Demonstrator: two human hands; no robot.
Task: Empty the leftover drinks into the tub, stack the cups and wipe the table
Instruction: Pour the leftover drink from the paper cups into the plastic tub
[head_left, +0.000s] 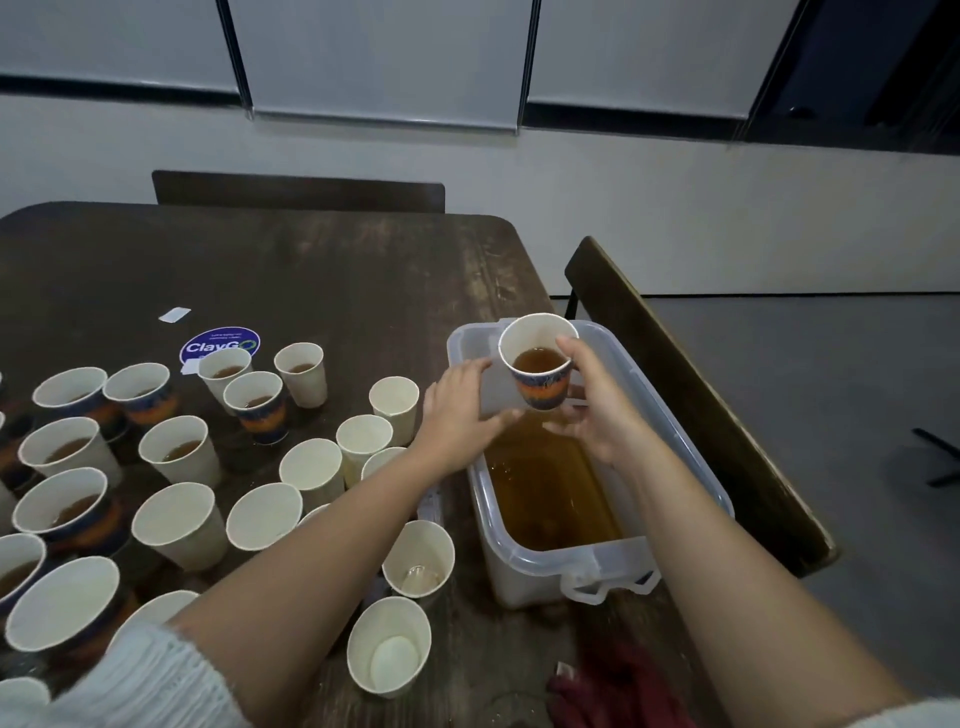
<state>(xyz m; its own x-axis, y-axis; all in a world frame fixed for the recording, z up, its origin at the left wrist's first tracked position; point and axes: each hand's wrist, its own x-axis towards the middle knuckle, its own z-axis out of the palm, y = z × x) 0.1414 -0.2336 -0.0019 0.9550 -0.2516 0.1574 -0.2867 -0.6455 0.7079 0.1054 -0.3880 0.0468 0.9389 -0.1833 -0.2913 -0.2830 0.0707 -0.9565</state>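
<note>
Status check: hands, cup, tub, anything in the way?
Right hand grips patterned cup, brown drink inside, above tub. Left hand open beside it. Nothing in the way.

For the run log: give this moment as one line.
step: emptying drinks | right hand: grips patterned cup, drink inside, over tub | left hand: open beside cup | tub: part-filled | red cloth: untouched
</note>
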